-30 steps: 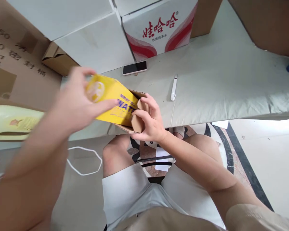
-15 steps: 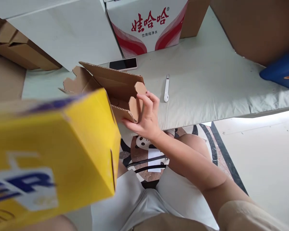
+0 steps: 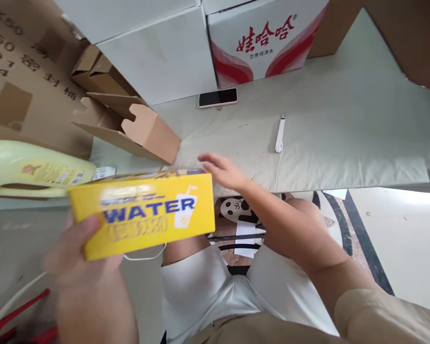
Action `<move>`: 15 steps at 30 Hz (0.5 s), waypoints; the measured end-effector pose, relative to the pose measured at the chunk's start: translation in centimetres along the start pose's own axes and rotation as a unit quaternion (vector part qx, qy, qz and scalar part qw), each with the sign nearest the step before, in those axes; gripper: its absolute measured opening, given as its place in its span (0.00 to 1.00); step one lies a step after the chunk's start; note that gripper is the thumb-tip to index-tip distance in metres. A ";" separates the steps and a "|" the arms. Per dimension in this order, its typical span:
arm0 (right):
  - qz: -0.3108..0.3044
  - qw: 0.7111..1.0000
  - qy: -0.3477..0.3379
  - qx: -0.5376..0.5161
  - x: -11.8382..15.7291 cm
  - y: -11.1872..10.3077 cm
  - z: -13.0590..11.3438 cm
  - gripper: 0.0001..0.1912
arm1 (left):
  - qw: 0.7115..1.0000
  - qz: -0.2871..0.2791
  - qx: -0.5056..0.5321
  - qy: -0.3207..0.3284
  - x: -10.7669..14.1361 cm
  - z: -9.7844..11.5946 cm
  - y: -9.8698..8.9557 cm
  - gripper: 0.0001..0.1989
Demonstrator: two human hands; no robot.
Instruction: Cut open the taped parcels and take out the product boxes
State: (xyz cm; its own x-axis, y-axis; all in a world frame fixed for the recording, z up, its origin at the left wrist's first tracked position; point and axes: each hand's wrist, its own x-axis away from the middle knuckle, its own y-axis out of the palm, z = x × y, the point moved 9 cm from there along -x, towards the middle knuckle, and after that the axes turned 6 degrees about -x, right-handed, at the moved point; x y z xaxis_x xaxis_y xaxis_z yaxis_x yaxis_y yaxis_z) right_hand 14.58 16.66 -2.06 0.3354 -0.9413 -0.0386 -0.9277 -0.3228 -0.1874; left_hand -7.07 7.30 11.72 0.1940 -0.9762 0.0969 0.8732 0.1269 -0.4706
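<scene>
My left hand [image 3: 80, 246] grips the left end of a yellow cardboard box [image 3: 143, 229] printed "WATER" with a drinking cup picture. The box is held level above my lap, near the table's front edge. My right hand [image 3: 224, 171] is just past the box's right end, fingers stretched out and holding nothing; whether a fingertip touches the box I cannot tell. Behind the yellow box, an open brown cardboard box [image 3: 161, 138] with notched flaps stands on the table.
A white utility knife [image 3: 280, 134] and a phone [image 3: 218, 98] lie on the cloth-covered table [image 3: 344, 143]. White cartons [image 3: 161, 57] and a red-and-white carton [image 3: 265, 43] line the back. At left are a pale yellow jug [image 3: 32, 167] and a large brown carton [image 3: 17, 81].
My right hand has let go of the brown box, which now stands farther left. The yellow box has moved right and away from the camera in my left hand. The view has shifted left.
</scene>
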 end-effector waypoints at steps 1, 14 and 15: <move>0.029 0.999 -0.013 -0.041 0.6 -1.2 -0.1 0.22 | 0.997 0.034 0.063 -0.014 -0.2 -0.3 0.5 0.26; 0.146 0.969 -0.153 0.125 7.3 -6.9 0.3 0.52 | 0.997 -0.070 0.007 -0.007 -6.8 2.1 12.5 0.27; 0.163 0.967 -0.159 0.111 7.2 -7.7 0.4 0.52 | 0.997 -0.074 0.003 0.009 -6.9 3.2 12.8 0.26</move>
State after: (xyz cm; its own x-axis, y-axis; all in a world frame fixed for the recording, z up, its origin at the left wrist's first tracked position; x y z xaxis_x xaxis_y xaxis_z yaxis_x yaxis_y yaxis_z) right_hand 24.22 12.41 -1.27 0.0970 -0.9002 -0.4245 -0.9467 0.0483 -0.3186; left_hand 4.18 16.27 7.85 0.0557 -0.9872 0.1492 0.8947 -0.0170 -0.4463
